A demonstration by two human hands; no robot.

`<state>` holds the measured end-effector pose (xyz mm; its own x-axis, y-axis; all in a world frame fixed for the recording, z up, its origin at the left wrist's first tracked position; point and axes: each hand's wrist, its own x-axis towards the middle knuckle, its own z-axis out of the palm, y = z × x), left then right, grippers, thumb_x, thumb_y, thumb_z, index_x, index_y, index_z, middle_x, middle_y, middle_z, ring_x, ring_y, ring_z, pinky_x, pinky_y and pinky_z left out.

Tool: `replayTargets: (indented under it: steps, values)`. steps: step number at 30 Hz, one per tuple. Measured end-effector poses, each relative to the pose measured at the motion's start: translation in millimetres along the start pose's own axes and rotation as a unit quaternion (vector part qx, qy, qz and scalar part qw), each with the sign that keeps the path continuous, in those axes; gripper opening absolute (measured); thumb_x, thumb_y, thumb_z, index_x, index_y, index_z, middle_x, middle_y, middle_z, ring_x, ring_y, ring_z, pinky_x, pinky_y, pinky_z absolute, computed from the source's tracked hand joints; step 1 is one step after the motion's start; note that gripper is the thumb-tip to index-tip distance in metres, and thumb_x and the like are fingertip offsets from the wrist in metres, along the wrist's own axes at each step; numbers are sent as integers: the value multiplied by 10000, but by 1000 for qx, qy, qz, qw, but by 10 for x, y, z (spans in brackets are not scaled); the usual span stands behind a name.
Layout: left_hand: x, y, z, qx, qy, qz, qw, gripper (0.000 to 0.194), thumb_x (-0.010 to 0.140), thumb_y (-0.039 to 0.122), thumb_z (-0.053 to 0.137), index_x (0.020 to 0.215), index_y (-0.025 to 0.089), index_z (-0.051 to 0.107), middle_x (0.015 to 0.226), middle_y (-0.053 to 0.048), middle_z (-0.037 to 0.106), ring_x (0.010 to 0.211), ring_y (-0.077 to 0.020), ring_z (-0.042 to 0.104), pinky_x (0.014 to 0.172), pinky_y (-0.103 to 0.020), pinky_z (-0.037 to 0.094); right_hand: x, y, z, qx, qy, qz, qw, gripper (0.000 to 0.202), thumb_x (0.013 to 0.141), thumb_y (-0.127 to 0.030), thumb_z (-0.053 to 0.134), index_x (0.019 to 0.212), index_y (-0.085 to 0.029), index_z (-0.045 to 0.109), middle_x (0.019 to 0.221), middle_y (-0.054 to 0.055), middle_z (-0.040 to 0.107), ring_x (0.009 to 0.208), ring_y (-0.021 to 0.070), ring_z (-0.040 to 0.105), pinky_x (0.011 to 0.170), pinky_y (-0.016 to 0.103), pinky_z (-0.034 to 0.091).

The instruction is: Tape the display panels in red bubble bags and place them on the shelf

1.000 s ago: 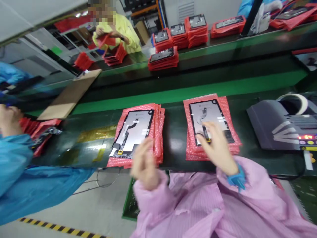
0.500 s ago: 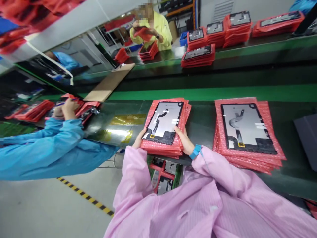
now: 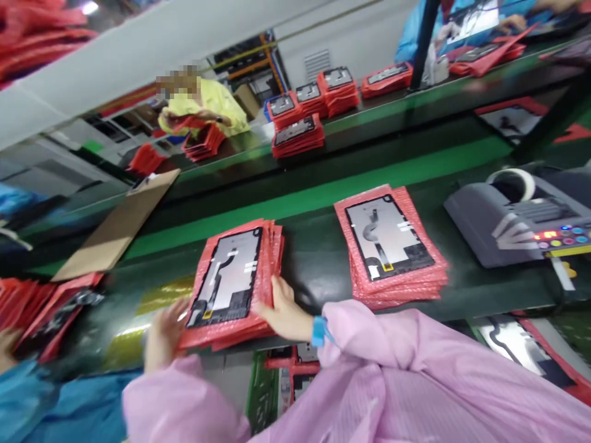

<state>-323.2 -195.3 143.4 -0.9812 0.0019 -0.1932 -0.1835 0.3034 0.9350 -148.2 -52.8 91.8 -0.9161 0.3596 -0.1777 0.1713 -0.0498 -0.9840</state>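
A stack of red bubble-wrap bags [image 3: 269,264] lies on the dark bench in front of me, with a tablet screen panel [image 3: 237,271] on top. The panel shows a silver back, black edges and a flex cable. At the stack's left edge is my left hand [image 3: 165,332], blurred, its fingers apart. My right hand [image 3: 287,312] rests against the right side, fingers stretched and thumb over the top bag. To the right lies a second bag stack [image 3: 392,292], topped by a similar screen panel [image 3: 392,237].
A grey tape dispenser [image 3: 498,231] with a tape roll stands at right. A brown board [image 3: 120,224] leans toward the back left. A co-worker's blue sleeve [image 3: 69,403] is close on my left. Bagged panel stacks [image 3: 299,135] sit on the far bench, near a person in yellow [image 3: 219,111].
My view has swung right, bringing the tape dispenser into sight. My left hand has loosened from the stack's edge, and my right hand's fingers have straightened along its right side.
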Motion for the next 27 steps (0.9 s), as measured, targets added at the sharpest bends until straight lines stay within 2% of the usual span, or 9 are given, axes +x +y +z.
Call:
replayTargets:
  steps: [2,4,6,10,12,15,23,25,27]
  values:
    - [-334,85,18,45,141,163,975,313,769,372,497,992,347,717,1262,95,697,1300,-301,571,1148,-498,428,-435,-145,-340,-107,-44,-95,989,894,888,-502,564,1590,-68,221,1658,185,154,1559,273,76,1264,443,173]
    - [-732,91,213,2,217,313,925,366,779,435,486,1074,504,694,1288,227,647,1315,-312,550,1165,-500,412,-857,-243,-784,-200,12,-173,964,637,924,-458,528,1486,-164,469,1585,105,369,1507,224,258,1251,381,253]
    - [-1118,2,620,-33,115,388,914,372,795,415,506,1088,570,675,1241,227,668,1258,-322,595,1120,-550,459,-1194,-232,-1273,-260,152,-188,935,479,967,-423,461,1366,-189,588,1437,91,544,1379,213,444,1203,366,349]
    - [-1609,-382,1808,73,-320,252,911,588,911,560,449,1439,305,500,1554,-51,452,1439,-289,419,1212,-478,351,-1574,149,-2077,-371,437,-40,818,472,970,-395,437,1315,-122,607,1322,176,598,1247,326,524,1089,532,425]
    - [-1714,-592,2341,112,-386,213,891,746,905,625,453,1475,143,448,1582,-162,384,1487,-312,328,1252,-482,240,-1683,409,-2259,-407,465,37,785,498,965,-422,440,1310,-108,612,1323,201,593,1228,365,520,1031,578,450]
    - [-1790,-826,2821,138,-407,213,878,816,934,646,383,1522,79,355,1626,-183,276,1528,-274,230,1268,-423,149,-1804,698,-2240,-407,437,60,800,540,972,-490,427,1318,-124,621,1373,195,579,1250,364,514,1046,580,455]
    - [-1705,-967,2883,156,-430,313,833,782,982,643,271,1580,139,268,1672,-132,166,1560,-215,80,1268,-395,45,-1964,720,-1956,-300,468,-3,831,431,913,-477,549,1283,-281,653,1383,116,607,1298,361,537,1079,594,478]
    - [-1665,-950,2866,169,-438,309,827,778,977,658,280,1582,170,276,1669,-119,192,1560,-217,64,1267,-408,40,-2053,725,-2001,-274,515,-38,812,279,923,-421,540,1144,-330,685,1288,78,661,1215,328,599,1023,576,520]
    - [-1635,-929,2855,180,-448,297,824,788,967,674,299,1589,191,265,1667,-107,205,1560,-223,70,1268,-418,47,-2199,772,-2088,-280,604,-75,742,179,919,-353,543,1037,-315,672,1134,78,697,1091,310,645,956,569,533]
